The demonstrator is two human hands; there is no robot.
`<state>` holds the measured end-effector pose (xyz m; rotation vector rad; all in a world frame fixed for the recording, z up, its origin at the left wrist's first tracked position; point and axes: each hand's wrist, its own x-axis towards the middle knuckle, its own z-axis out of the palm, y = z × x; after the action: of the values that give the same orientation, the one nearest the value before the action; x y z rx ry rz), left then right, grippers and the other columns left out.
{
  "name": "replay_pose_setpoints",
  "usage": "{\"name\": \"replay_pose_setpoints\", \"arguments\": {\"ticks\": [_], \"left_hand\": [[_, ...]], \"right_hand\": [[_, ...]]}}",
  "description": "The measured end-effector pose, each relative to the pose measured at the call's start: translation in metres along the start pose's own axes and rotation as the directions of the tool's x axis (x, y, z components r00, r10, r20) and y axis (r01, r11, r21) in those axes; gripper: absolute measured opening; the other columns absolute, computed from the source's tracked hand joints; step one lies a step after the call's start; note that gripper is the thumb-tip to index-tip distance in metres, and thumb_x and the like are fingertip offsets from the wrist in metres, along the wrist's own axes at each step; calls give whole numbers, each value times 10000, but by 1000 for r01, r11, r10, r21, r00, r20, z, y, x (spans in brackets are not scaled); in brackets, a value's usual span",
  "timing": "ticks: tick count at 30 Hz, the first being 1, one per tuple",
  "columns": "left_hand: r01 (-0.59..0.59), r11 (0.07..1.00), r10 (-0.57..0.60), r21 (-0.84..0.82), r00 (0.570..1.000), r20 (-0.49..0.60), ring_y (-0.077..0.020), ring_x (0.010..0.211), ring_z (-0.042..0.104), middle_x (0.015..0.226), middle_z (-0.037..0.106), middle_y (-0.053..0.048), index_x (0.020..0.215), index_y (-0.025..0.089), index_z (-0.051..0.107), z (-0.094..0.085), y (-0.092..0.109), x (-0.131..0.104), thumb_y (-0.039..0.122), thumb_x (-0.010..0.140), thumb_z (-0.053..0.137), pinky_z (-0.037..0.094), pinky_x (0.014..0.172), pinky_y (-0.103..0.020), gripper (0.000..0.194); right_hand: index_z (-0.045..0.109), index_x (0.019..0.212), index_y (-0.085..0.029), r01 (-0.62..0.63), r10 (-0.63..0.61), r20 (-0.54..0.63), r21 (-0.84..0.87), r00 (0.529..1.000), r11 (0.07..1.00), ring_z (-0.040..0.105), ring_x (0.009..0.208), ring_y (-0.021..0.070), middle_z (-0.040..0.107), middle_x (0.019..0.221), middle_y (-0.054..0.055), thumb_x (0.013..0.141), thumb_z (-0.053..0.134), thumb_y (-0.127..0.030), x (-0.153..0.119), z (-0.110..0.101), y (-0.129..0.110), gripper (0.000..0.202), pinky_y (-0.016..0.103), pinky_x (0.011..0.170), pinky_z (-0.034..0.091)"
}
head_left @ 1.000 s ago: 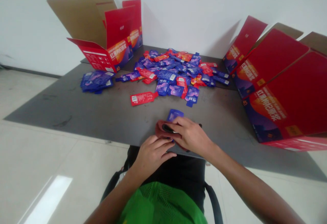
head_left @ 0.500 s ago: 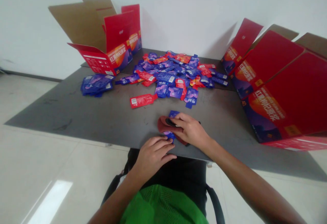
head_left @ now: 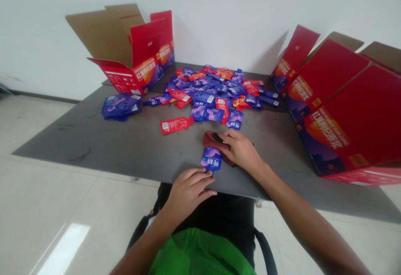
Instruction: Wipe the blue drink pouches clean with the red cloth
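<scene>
A blue pouch (head_left: 211, 159) lies flat on the grey table near its front edge, its narrow spout end pointing towards me. My left hand (head_left: 193, 186) rests at that end, fingers stretched out and the fingertips on the spout. In my right hand (head_left: 239, 147) is a bunched brown cloth (head_left: 209, 139) with a black patch on it; the cloth covers the far end of the pouch. Just beyond, a single red pouch (head_left: 176, 125) lies on its own to the left, and another blue pouch (head_left: 234, 119) is at the front of a heap.
A heap of blue and red pouches (head_left: 203, 95) spreads over the back of the table (head_left: 140, 149). At left, a stack of blue pouches (head_left: 120, 107) lies before an open red carton (head_left: 147, 72). Large open red cartons (head_left: 341, 120) stand at right, against the wall.
My right hand has moved the cloth away from me and slightly right, uncovering most of the blue pouch. My left hand has stayed at the spout end.
</scene>
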<state>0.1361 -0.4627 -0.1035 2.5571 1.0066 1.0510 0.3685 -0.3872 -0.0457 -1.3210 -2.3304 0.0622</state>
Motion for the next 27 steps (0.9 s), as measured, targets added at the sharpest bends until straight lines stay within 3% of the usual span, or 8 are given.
{"name": "replay_pose_setpoints", "arguments": {"ticks": [3,7,9,13,18,22,24,27], "left_hand": [[-6,1000,6,-7,1000,-1,-231,1112,669,1194,764,-19,1161,206,730,1,-1,-1,402,888,770,562,979,-397,338],[-2,1000,2,-7,1000,23,-233,1118,653,1194,758,-23,1171,210,725,0,-1,-2,402,889,773,547,990,-402,345],[11,1000,-11,-2,997,75,-240,1132,639,1208,749,-29,1180,213,721,-5,0,0,406,888,772,538,999,-414,354],[10,1000,-13,22,982,188,-254,1146,620,1202,733,-48,1216,210,696,-15,5,12,477,918,715,530,993,-442,401],[85,987,-104,136,985,139,-266,1227,572,1316,656,-102,1336,191,625,-9,15,36,377,1033,570,497,1059,-458,359],[193,953,-224,232,968,114,-349,1323,503,1472,531,-186,1479,118,480,9,17,50,488,990,607,483,1087,-520,626],[224,936,-265,271,956,122,-377,1285,526,1443,543,-210,1484,93,464,15,17,57,574,947,630,503,1053,-539,740],[258,908,-315,330,940,132,-380,1188,585,1323,609,-216,1433,76,514,15,16,69,579,898,694,541,990,-527,756]], "right_hand": [[705,1258,-186,-2,4,-57,28,998,1000,645,945,236,660,1031,94,978,637,-289,5,-5,2,306,352,817,543],[681,1301,-217,96,-106,74,130,992,987,651,972,210,667,1090,83,1002,613,-348,3,-3,-2,333,318,836,535],[693,1284,-206,63,-68,70,61,995,996,651,947,223,671,1060,91,997,618,-363,5,-3,9,335,331,818,534],[713,1223,-196,-62,60,-176,-11,983,998,644,914,236,663,1044,102,981,622,-326,11,-14,38,289,353,797,528],[722,1050,-216,-82,130,-498,117,857,990,638,907,227,648,979,68,953,651,-320,4,-26,46,160,357,797,527],[720,972,-200,-109,164,-573,129,803,986,633,877,220,650,951,63,934,677,-325,-4,-28,54,138,349,769,518],[719,950,-192,-113,171,-582,134,795,984,630,869,215,647,938,60,929,687,-333,-6,-29,60,146,344,767,514],[723,950,-189,-126,189,-590,147,785,981,627,876,216,643,935,60,926,695,-350,-6,-30,65,165,346,772,511]]}}
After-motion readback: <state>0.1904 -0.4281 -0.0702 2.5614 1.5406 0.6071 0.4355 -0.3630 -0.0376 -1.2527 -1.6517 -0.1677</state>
